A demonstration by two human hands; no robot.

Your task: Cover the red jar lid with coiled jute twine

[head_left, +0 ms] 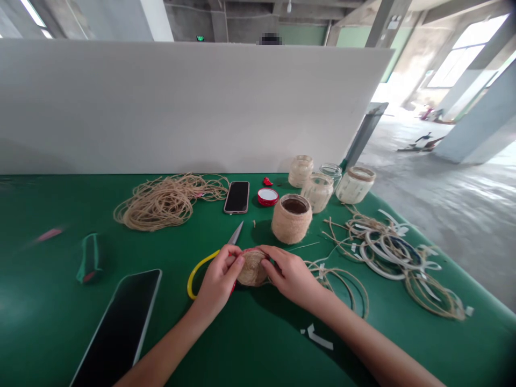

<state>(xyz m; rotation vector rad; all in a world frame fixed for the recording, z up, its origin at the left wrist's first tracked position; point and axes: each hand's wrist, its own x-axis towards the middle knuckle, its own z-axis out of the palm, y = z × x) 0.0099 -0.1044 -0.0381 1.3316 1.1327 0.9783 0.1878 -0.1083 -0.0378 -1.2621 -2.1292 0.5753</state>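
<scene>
A round jar lid (252, 269) covered with coiled brown twine is held between both hands, a bit of red showing along its rim. My left hand (223, 271) pinches its left edge with thumb and fingers. On the opposite edge, my right hand (288, 271) has its thumb on the twine face and its fingers behind. Scissors with yellow handles (197, 271) lie beside and partly under my left hand, blade pointing away. Just beyond my right hand stands an upright jar wrapped in twine (291, 223), its mouth uncovered.
A heap of loose twine (167, 201) lies at the back left, near a phone (237, 197) and a red-rimmed lid (268, 196). Several glass jars (317, 191) stand back right. Tangled cords (391, 250) spread rightward. A large dark tablet (121, 322) lies front left.
</scene>
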